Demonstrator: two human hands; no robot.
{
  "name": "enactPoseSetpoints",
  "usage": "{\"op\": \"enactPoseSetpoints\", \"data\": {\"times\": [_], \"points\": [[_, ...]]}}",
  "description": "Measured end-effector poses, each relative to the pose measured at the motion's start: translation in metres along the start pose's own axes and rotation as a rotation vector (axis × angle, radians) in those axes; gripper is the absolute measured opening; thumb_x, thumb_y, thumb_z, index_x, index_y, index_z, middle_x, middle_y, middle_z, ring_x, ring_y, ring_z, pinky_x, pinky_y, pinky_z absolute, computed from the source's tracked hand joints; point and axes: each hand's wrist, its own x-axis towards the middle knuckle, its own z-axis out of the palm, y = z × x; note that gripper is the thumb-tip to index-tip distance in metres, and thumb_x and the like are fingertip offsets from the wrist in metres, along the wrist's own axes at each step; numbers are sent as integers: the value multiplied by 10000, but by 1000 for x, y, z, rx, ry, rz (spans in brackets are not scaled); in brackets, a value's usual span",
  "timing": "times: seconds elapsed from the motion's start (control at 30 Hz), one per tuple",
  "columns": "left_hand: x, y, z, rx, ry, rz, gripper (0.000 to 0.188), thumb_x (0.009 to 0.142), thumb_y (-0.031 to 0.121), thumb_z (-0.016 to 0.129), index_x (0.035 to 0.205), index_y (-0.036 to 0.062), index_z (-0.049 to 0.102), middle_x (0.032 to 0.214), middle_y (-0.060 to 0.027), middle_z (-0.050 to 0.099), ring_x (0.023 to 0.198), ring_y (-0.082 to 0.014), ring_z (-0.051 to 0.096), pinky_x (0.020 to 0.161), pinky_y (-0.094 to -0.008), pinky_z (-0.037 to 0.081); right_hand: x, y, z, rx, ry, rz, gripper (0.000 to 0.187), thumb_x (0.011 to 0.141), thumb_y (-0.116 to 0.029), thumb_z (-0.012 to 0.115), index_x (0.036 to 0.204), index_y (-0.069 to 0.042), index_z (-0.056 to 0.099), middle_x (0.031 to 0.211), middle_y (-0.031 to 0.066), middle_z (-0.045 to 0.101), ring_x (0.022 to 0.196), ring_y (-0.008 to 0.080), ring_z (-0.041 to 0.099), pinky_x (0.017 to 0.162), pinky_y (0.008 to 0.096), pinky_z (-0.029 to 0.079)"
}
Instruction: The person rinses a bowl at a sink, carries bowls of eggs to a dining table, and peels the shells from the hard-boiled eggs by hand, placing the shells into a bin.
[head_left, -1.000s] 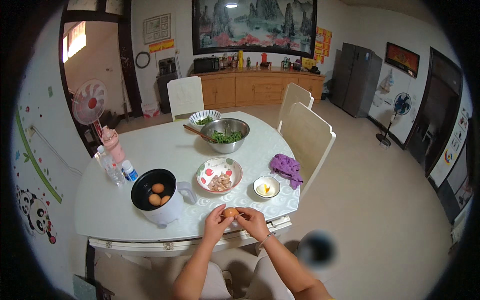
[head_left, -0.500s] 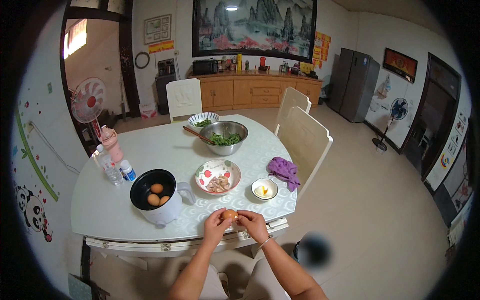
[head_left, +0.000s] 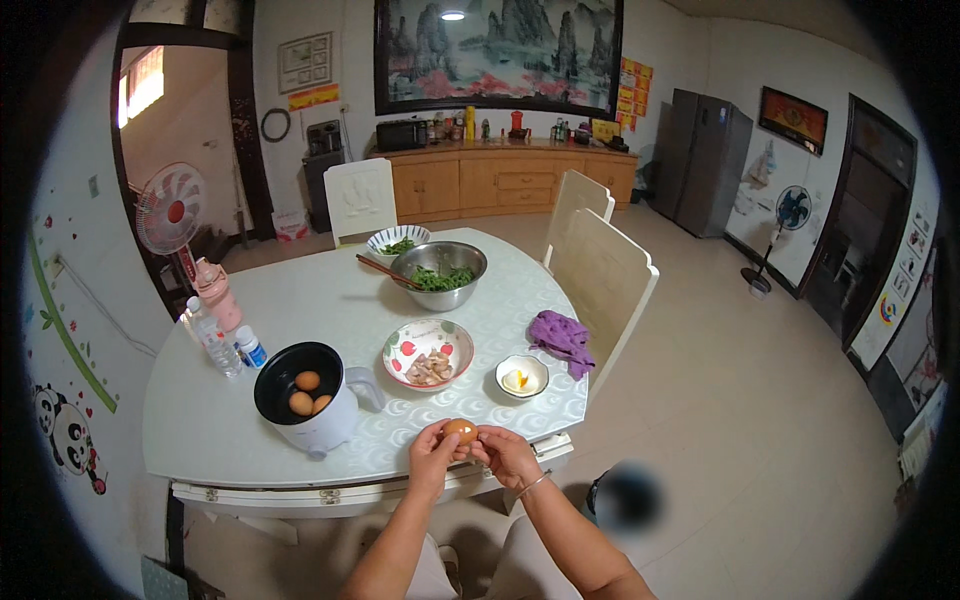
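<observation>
A brown-shelled egg (head_left: 460, 431) is held up at the table's near edge between my two hands. My left hand (head_left: 431, 455) has closed its fingers and thumb round the egg's left side. Against its right end, my right hand (head_left: 508, 458) pinches with thumb and fingertips. How much shell is off is too small to tell. Beyond my right hand stands a small white bowl (head_left: 537, 385) with white and yellow-orange pieces, like egg white and yolk. Further left is a white electric pot (head_left: 325, 430) with a dark inside, holding three brown eggs (head_left: 302, 403).
A patterned bowl (head_left: 465, 352) of pale meat pieces sits mid-table. Behind it are a steel bowl (head_left: 477, 265) of chopped greens with chopsticks (head_left: 380, 268) and a striped bowl (head_left: 375, 243). A purple cloth (head_left: 562, 342) lies right; bottles (head_left: 222, 345) stand left. A bin (head_left: 592, 500) is beside me.
The view has shifted slightly. Both hands keep hold of the egg, with a small change in the fingers of my right hand. Nothing else on the table has visibly moved.
</observation>
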Motion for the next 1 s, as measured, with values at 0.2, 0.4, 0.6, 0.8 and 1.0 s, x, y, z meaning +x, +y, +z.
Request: {"op": "enactPoseSetpoints", "data": {"times": [0.2,0.4,0.6,0.8,1.0], "points": [[-3,0,19,-162,-103,-75,314,890,76,530,1181,-17,457,999,-136,599,740,-155,617,632,-252,522,-13,-13,-11,92,-9,-6,163,872,-9,541,1026,35,572,897,118,631,778,174,639,709,244,553],[0,-18,69,-213,-285,-233,320,892,97,545,1179,-1,444,1008,-134,594,800,-170,625,688,-259,527,-43,-50,-54,-52,105,-159,138,856,-17,572,989,8,597,888,98,637,770,167,634,703,261,545],[-9,-71,151,-196,-520,-480,371,872,67,567,1184,19,372,1061,-157,552,855,-228,625,719,-293,531,-117,-110,-133,-274,324,-371,129,830,-20,603,957,-2,601,844,65,633,698,138,606,664,261,512],[-33,-140,211,-179,-570,-666,365,864,27,550,1193,41,392,1080,-180,538,891,-273,619,728,-319,542,-181,-131,-217,-731,752,-716,92,825,-20,583,904,3,625,775,51,626,681,121,595,640,247,495],[-34,-186,245,-158,-546,-774,457,878,23,523,1290,44,328,1120,-204,523,903,-292,618,740,-345,542,-182,-123,-284,-1381,940,-622,167,801,-25,576,950,-9,651,867,167,655,775,233,650,696,306,509]]}}
